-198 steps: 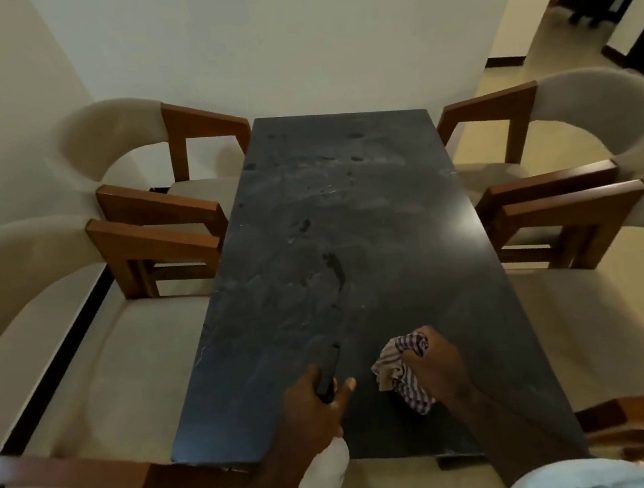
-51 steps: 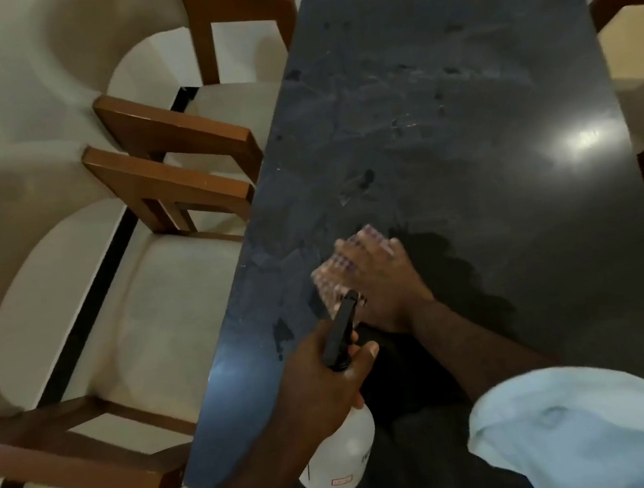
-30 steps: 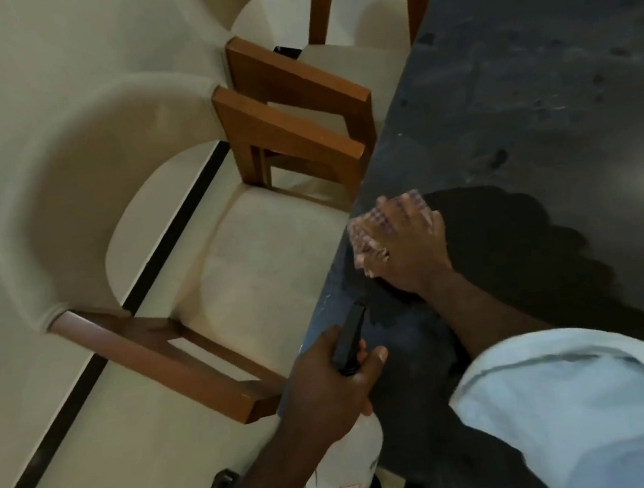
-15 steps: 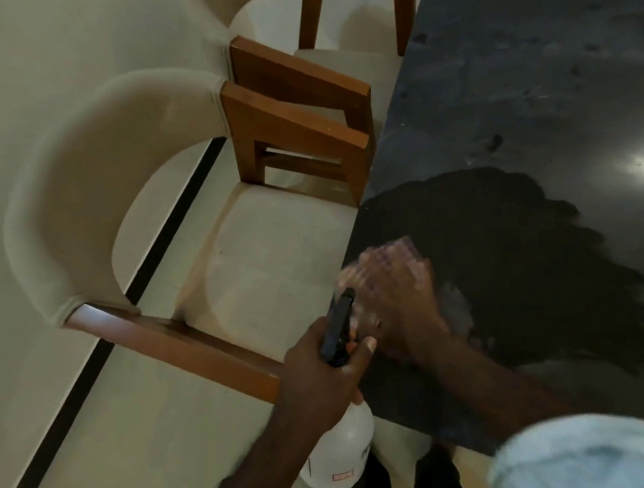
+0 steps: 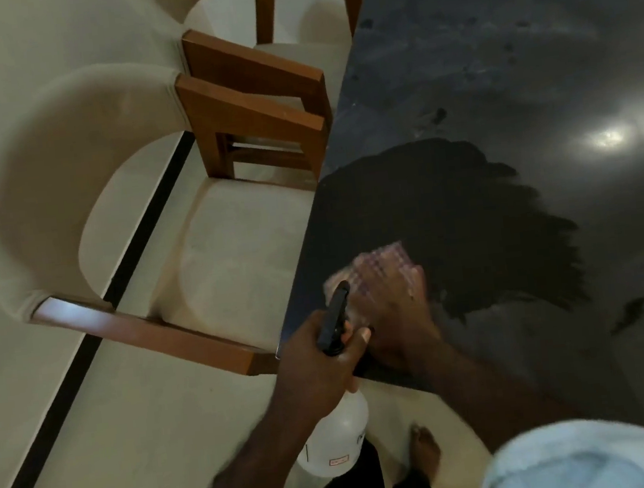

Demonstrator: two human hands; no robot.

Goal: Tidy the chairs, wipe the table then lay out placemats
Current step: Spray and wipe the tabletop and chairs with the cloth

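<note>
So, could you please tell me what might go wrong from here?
The right hand presses the cloth near the corner of the table, so the cloth may slide off the edge. The spray bottle in the left hand sits close to that wrist and may get bumped. The far smudges could be missed.

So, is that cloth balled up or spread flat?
Spread flat, though blurred: the checked cloth lies under the right hand, fingers straight, on the table.
</note>
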